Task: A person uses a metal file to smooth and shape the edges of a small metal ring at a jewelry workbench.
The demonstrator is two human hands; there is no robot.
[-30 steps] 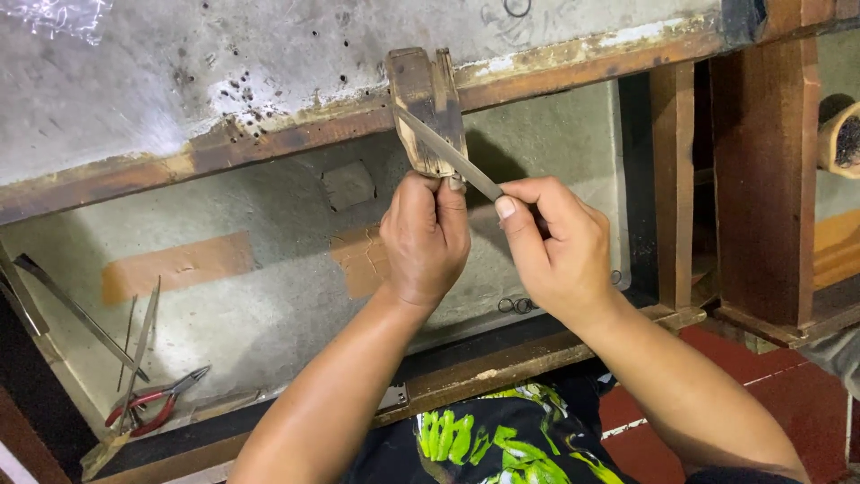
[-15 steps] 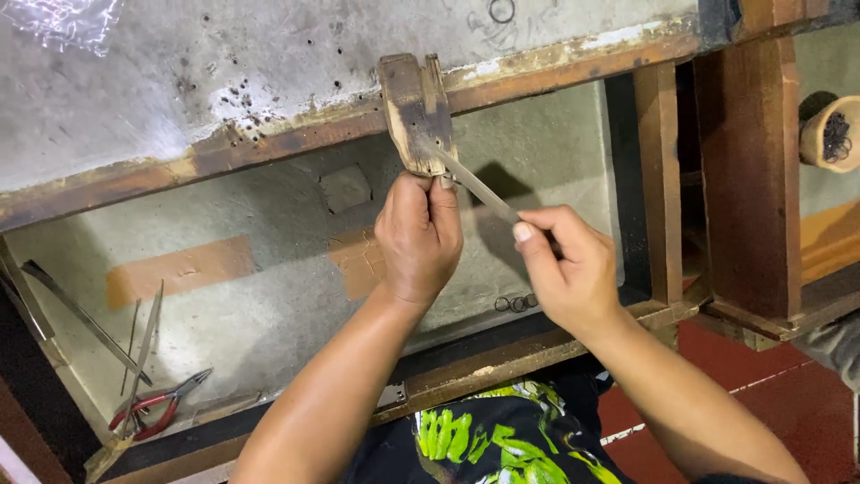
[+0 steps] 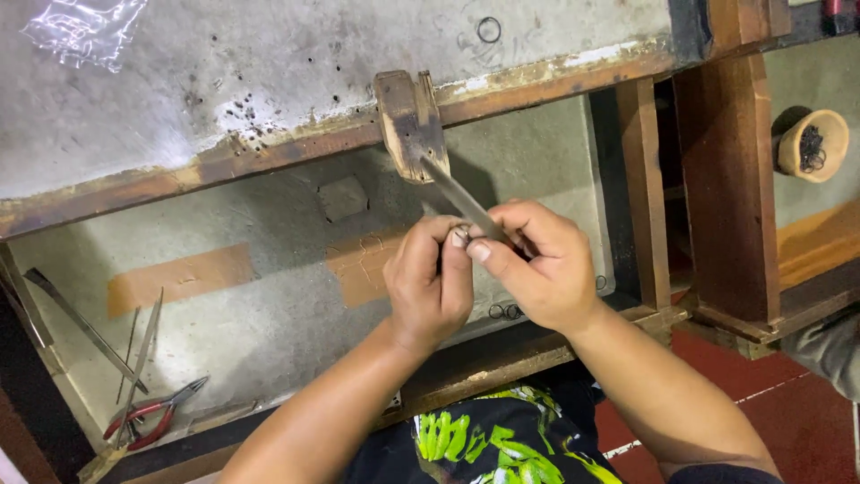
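Up on the right, small dark rings are kept in a little wooden bowl (image 3: pixel 813 143). Below the bench edge, a flat metal file (image 3: pixel 461 197) is gripped by the right hand (image 3: pixel 537 269), its tip at the wooden peg (image 3: pixel 410 121). A tiny piece is pinched by the left hand (image 3: pixel 430 282), pressed close together. Red pliers (image 3: pixel 152 419) are left in the tray (image 3: pixel 269 323), with open room around.

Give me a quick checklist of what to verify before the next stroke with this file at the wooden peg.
1. Right hand grips the flat metal file: ok.
2. File tip rests at the wooden bench peg: ok.
3. Left hand pinches something at the file: ok; what it holds: cannot tell.
4. Red-handled pliers lie in the tray, away from both hands: ok.
5. Small wooden bowl sits off to the right: ok.
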